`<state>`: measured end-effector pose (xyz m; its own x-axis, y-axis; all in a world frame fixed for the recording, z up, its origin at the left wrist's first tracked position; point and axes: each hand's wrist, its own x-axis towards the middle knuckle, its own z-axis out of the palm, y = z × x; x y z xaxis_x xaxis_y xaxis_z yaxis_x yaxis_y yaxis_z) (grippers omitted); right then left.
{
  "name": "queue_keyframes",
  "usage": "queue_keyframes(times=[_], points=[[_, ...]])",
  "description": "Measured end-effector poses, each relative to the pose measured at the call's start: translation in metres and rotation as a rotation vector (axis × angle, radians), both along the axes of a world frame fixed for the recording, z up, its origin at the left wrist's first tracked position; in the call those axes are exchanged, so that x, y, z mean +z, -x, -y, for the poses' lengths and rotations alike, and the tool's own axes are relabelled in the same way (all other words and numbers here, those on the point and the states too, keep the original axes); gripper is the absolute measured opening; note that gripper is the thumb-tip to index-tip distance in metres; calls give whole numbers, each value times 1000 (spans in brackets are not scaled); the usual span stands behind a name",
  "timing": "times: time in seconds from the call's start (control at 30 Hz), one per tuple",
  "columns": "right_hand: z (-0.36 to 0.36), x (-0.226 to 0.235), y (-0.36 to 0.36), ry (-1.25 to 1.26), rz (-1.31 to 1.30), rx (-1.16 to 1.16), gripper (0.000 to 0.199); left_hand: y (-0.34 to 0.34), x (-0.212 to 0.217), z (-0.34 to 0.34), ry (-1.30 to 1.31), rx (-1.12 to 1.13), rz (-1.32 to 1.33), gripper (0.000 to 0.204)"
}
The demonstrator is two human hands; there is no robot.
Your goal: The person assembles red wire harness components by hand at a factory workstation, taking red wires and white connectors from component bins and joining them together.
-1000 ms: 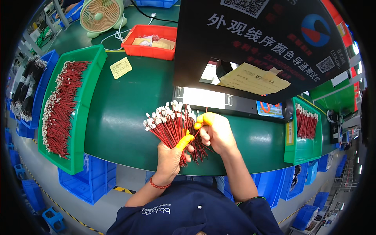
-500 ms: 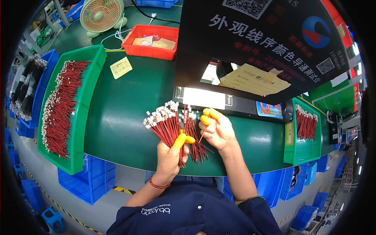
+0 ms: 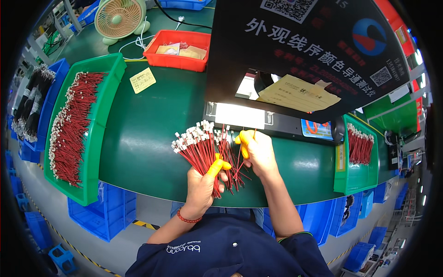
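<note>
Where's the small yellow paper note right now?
In the head view, the small yellow paper note lies flat on the green table, far left, between the long green tray and the red tray.

Large black sign board (image 3: 318,51) with white characters, a red-and-blue round emblem and square code patches, tilted over the far right part of the green table (image 3: 152,134). Beneath the board's lower edge: a tan paper sheet (image 3: 297,92), a bright white rectangular panel (image 3: 240,115) and, to its right, a small blue screen (image 3: 316,129). Left of the board, a yellow paper label (image 3: 142,80) flat on the table; tan packets (image 3: 180,50) in the red tray (image 3: 177,62) behind it.
</note>
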<state>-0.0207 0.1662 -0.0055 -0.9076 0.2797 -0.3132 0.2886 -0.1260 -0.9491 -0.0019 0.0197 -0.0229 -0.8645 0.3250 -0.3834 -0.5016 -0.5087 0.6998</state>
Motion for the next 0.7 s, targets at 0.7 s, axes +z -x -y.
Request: queue_keyframes(times=[0.7], points=[[11,8,-10,33,-54,184,24,-3,2,-1,-28,-11,29,19]])
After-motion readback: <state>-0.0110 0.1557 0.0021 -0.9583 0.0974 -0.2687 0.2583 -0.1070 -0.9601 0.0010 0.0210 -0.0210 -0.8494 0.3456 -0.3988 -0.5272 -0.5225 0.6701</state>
